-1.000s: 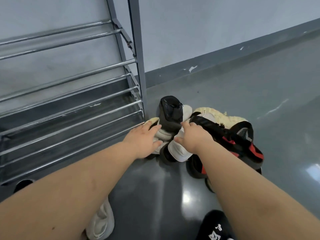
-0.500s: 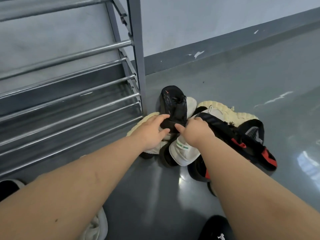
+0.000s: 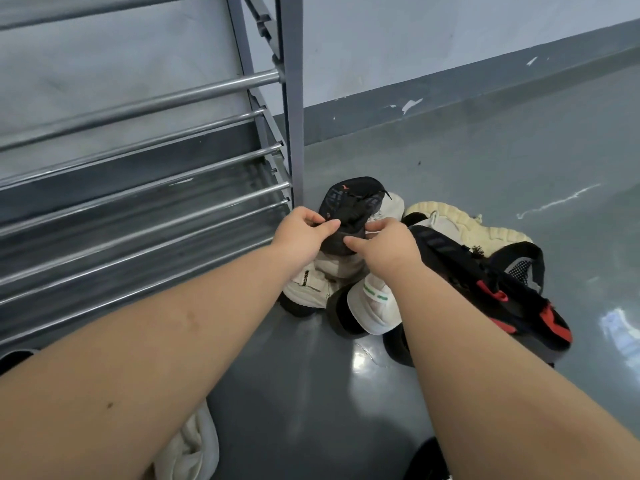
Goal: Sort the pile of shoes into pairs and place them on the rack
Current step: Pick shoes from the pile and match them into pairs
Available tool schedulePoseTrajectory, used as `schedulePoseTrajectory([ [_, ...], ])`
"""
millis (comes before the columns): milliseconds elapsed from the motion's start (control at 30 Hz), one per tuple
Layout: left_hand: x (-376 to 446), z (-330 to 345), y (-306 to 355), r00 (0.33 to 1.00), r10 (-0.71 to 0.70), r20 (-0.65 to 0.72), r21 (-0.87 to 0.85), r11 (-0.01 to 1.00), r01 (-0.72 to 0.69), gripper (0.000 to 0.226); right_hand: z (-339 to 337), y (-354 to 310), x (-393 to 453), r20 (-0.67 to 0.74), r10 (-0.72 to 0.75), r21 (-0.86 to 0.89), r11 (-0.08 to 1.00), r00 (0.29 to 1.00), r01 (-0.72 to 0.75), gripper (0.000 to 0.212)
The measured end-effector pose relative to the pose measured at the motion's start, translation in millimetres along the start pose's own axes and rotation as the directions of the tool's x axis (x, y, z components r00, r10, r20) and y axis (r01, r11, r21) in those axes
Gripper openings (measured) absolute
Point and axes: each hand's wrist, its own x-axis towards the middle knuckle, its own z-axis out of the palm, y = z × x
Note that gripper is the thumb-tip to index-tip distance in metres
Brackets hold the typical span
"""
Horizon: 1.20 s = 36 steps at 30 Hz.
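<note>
Two bare hands hold one black sneaker (image 3: 349, 209) on top of the shoe pile, just right of the grey metal rack (image 3: 291, 109). The left hand (image 3: 304, 233) and right hand (image 3: 384, 247) both pinch its dark, soft upper. Under it lie two white sneakers (image 3: 372, 306), one cream knit shoe (image 3: 467, 226) and one black-and-red shoe (image 3: 491, 289), all on the shiny grey floor (image 3: 450, 161).

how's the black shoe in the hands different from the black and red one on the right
The black shoe is held up by both the left hand and right hand; the black and red shoe lies untouched on the floor. Only the second shows big red patches. Both are mostly black.
</note>
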Motion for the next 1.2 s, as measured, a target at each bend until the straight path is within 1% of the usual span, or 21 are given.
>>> schedulePoseTrajectory([
  [67,0,-4,2,0.998,-0.061,0.015,-0.091,0.994,0.062,0.032,-3,1,-3,-0.006,0.021,0.115,0.993,1.000,-0.020,0.059],
  [100,-1,-7,3,0.995,-0.099,0.031,-0.129,0.986,0.102,0.039,-4,1,-5,0.005,0.030,0.148,0.989,1.000,-0.031,0.062],
  [167,-6,-15,1,0.979,-0.177,0.103,-0.218,0.956,0.196,0.057,-6,1,-10,0.032,0.047,0.185,0.981,0.998,-0.053,0.070],
  [200,-10,-20,0,0.965,-0.211,0.159,-0.270,0.930,0.248,0.061,-7,0,-14,0.037,0.054,0.213,0.975,0.998,-0.061,0.073],
  [233,-15,-26,-1,0.951,-0.227,0.209,-0.320,0.903,0.286,0.058,-8,-2,-17,0.037,0.061,0.257,0.964,0.997,-0.068,0.075],
  [300,-33,-36,-3,0.936,-0.225,0.271,-0.365,0.876,0.316,0.038,-9,-6,-26,0.037,0.072,0.314,0.946,0.997,-0.080,0.076],
  [333,-44,-39,-6,0.935,-0.211,0.286,-0.377,0.872,0.313,0.028,-10,-8,-33,0.043,0.069,0.303,0.950,0.997,-0.079,0.074],
  [400,-65,-47,-13,0.934,-0.172,0.312,-0.407,0.865,0.295,0.014,-10,-13,-49,0.085,0.041,0.250,0.966,0.996,-0.061,0.061],
  [467,-85,-55,-22,0.933,-0.140,0.331,-0.447,0.847,0.286,0.016,-9,-19,-71,0.112,0.007,0.217,0.976,0.994,-0.031,0.049],
  [567,-115,-70,-40,0.938,-0.129,0.321,-0.499,0.819,0.283,0.027,0,-27,-106,0.126,-0.012,0.197,0.980,0.992,-0.013,0.036],
  [633,-139,-79,-54,0.937,-0.127,0.325,-0.530,0.796,0.292,0.030,13,-27,-131,0.136,0.009,0.288,0.957,0.991,-0.048,0.026],
  [667,-152,-83,-63,0.935,-0.130,0.330,-0.541,0.785,0.300,0.029,22,-25,-145,0.136,0.030,0.351,0.933,0.990,-0.076,0.027],
  [767,-193,-100,-94,0.934,-0.158,0.322,-0.567,0.758,0.323,0.029,55,-13,-181,0.183,0.039,0.441,0.890,0.982,-0.118,0.028],
  [800,-205,-106,-106,0.934,-0.176,0.310,-0.568,0.754,0.331,0.033,66,-9,-193,0.212,0.032,0.435,0.892,0.977,-0.123,0.025],
  [833,-216,-112,-117,0.934,-0.200,0.297,-0.560,0.756,0.339,0.037,76,-5,-206,0.242,0.034,0.398,0.908,0.970,-0.131,0.031],
  [867,-227,-118,-128,0.932,-0.223,0.286,-0.552,0.757,0.350,0.039,86,-1,-219,0.285,0.045,0.350,0.925,0.957,-0.148,0.044],
  [900,-238,-124,-139,0.930,-0.244,0.276,-0.544,0.758,0.360,0.038,94,3,-232,0.336,0.059,0.305,0.937,0.940,-0.168,0.052],
  [933,-249,-129,-150,0.927,-0.262,0.267,-0.534,0.761,0.368,0.037,101,6,-245,0.388,0.080,0.263,0.945,0.918,-0.193,0.052],
  [1000,-267,-138,-173,0.919,-0.285,0.273,-0.482,0.786,0.387,0.042,115,16,-265,0.463,0.111,0.176,0.961,0.879,-0.214,0.044],
  [1100,-285,-150,-201,0.877,-0.310,0.368,-0.392,0.803,0.449,0.044,131,29,-286,0.472,0.157,0.028,0.981,0.868,-0.193,0.041],
  [1200,-292,-148,-212,0.805,-0.315,0.502,-0.242,0.842,0.481,0.035,138,43,-293,0.455,0.200,-0.045,0.978,0.868,-0.201,0.046],
])
